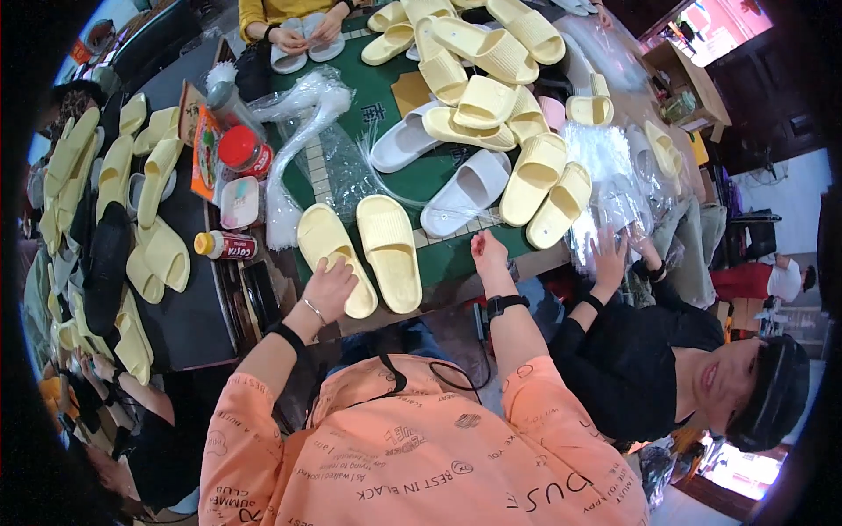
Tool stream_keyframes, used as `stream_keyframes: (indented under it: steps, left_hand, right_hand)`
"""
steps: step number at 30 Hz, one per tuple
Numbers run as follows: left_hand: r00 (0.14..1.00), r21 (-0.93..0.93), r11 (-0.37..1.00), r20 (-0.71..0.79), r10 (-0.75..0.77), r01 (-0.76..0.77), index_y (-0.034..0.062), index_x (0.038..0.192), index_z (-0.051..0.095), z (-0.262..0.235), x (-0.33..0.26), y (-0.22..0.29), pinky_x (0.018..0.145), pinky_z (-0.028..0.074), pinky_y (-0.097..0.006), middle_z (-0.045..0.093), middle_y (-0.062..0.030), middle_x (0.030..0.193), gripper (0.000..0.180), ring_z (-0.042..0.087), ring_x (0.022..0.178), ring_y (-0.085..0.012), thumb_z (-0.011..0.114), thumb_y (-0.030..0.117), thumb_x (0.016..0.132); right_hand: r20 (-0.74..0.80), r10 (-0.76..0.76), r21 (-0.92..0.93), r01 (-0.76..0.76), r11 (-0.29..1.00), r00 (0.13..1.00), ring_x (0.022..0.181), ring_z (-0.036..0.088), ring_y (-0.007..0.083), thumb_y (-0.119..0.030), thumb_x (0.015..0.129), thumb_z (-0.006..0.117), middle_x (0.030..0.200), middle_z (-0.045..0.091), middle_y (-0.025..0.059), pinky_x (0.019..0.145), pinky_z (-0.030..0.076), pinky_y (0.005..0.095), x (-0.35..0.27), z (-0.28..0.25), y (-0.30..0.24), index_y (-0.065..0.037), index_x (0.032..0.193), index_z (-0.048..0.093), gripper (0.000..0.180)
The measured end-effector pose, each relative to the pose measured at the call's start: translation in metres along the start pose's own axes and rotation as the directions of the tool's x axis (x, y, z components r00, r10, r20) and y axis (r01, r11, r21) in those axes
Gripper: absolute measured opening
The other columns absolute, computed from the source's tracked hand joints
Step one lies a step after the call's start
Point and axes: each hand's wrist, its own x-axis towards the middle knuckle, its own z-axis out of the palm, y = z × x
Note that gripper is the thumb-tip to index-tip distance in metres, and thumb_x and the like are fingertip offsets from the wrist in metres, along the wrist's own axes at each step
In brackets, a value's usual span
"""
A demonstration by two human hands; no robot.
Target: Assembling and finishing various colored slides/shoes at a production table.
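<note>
A pair of pale yellow slide slippers lies side by side at the near edge of the green table, the left slipper (323,230) and the right slipper (390,254). My left hand (329,291) is over the near part of the left one, its fingers curled onto it. To the right of the pair, above the table's edge, my right hand (488,252) is closed, fingertips drawn together. Whatever it may hold is too small to make out. Thin clear plastic strands (456,221) run near it, beside a grey-white slipper (467,195).
Yellow slippers (478,53) are heaped at the far right. Bundled clear strands (303,145), a red-lidded jar (244,151) and a yellow-capped bottle (224,245) stand left. A co-worker's hand (607,261) is at clear plastic bags (601,188) on my right. Another person handles grey slippers (307,44) opposite.
</note>
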Motion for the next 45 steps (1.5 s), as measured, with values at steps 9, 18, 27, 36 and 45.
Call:
stream_keyframes:
  steps: [9, 18, 27, 36, 45]
  left_hand:
    - [0.907, -0.729, 0.615, 0.017, -0.421, 0.299, 0.0087, 0.080, 0.057, 0.000, 0.077, 0.090, 0.071, 0.038, -0.034, 0.055, -0.0057, 0.075, 0.017, 0.052, 0.075, -0.0192, 0.053, 0.003, 0.064]
    - [0.730, -0.768, -0.408, 0.621, -0.284, 0.494, 0.0045, 0.100, 0.055, -0.007, 0.163, 0.122, 0.062, 0.041, -0.021, 0.058, -0.0030, 0.088, 0.024, 0.052, 0.070, -0.0103, 0.045, 0.019, 0.084]
    - [0.698, -0.715, -0.559, 0.648, -0.306, 0.419, 0.0075, 0.089, 0.056, 0.001, 0.181, 0.134, 0.059, 0.041, -0.022, 0.056, 0.0002, 0.077, 0.014, 0.051, 0.067, -0.0088, 0.054, 0.019, 0.081]
    - [0.768, -0.688, -0.626, 0.604, -0.212, 0.368, 0.0035, 0.086, 0.049, -0.023, 0.170, 0.113, 0.057, 0.043, -0.024, 0.056, -0.0064, 0.078, 0.010, 0.052, 0.063, -0.0131, 0.050, 0.013, 0.083]
    - [0.796, -0.798, -0.403, 0.561, -0.226, 0.448, 0.0015, 0.083, 0.051, -0.041, 0.129, 0.117, 0.051, 0.042, -0.019, 0.055, -0.0033, 0.066, 0.007, 0.051, 0.055, -0.0078, 0.052, 0.008, 0.081]
  right_hand:
    - [-0.019, 0.040, 0.356, -0.031, 0.934, 0.999, 0.051, 0.046, 0.0090, -0.011, 0.080, 0.054, 0.064, 0.050, 0.0026, 0.039, 0.035, 0.0161, 0.027, 0.003, -0.004, -0.004, 0.071, 0.048, 0.013]
    - [0.146, -0.557, -0.163, 0.575, 0.802, 0.818, 0.064, 0.049, 0.0082, -0.007, 0.076, 0.059, 0.074, 0.055, 0.0010, 0.058, 0.038, 0.0182, -0.043, -0.011, 0.006, -0.003, 0.082, 0.058, 0.007]
    - [0.348, -0.699, -0.454, 0.764, 0.458, 0.625, 0.068, 0.049, 0.0131, -0.002, 0.069, 0.062, 0.076, 0.050, 0.0054, 0.057, 0.040, 0.0227, -0.070, -0.022, 0.001, -0.003, 0.079, 0.061, 0.010]
    - [0.680, 0.281, -0.088, -0.306, 0.948, 0.677, 0.061, 0.052, 0.0095, -0.027, 0.086, 0.045, 0.074, 0.055, 0.0038, 0.055, 0.043, 0.0203, -0.054, 0.009, -0.026, -0.001, 0.099, 0.053, 0.030]
    - [0.717, 0.372, -0.303, -0.218, 0.928, 0.589, 0.048, 0.042, 0.0039, -0.014, 0.084, 0.048, 0.059, 0.047, -0.0047, 0.043, 0.035, 0.0174, -0.009, 0.081, -0.019, -0.002, 0.088, 0.055, 0.015]
